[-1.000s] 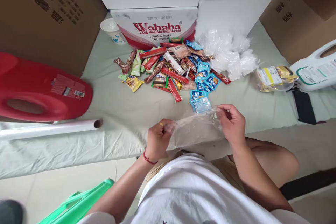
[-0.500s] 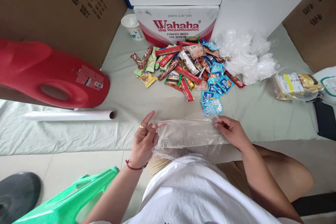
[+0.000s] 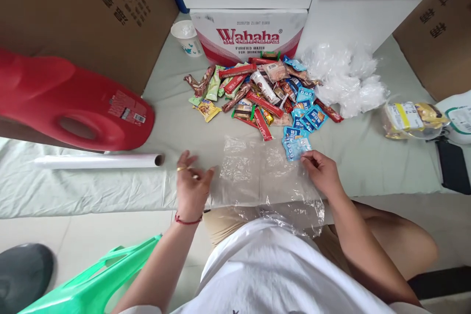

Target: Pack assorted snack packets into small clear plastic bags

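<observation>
A clear plastic bag (image 3: 241, 171) lies spread on the pale green cloth, its near end hanging over the edge toward my lap. My right hand (image 3: 322, 169) pinches the bag's right side, close to the blue snack packets (image 3: 297, 147). To the left of the bag, my left hand (image 3: 193, 181) is off the plastic, fingers apart and somewhat blurred, with nothing in it. Beyond the bag sits a mixed pile of wrapped snacks (image 3: 263, 98), with red bars, green packets and blue sachets.
Crumpled clear bags (image 3: 344, 81) lie right of the pile. A plastic-wrapped food pack (image 3: 414, 117) and black phone (image 3: 454, 167) are farther right. On the left are a red jug (image 3: 91, 103) and a white roll (image 3: 99, 161). A Wahaha carton (image 3: 248, 34) stands behind.
My left hand has let go of the bag and moved left. The bag now lies flatter, its far edge farther forward. My right hand has barely moved.
</observation>
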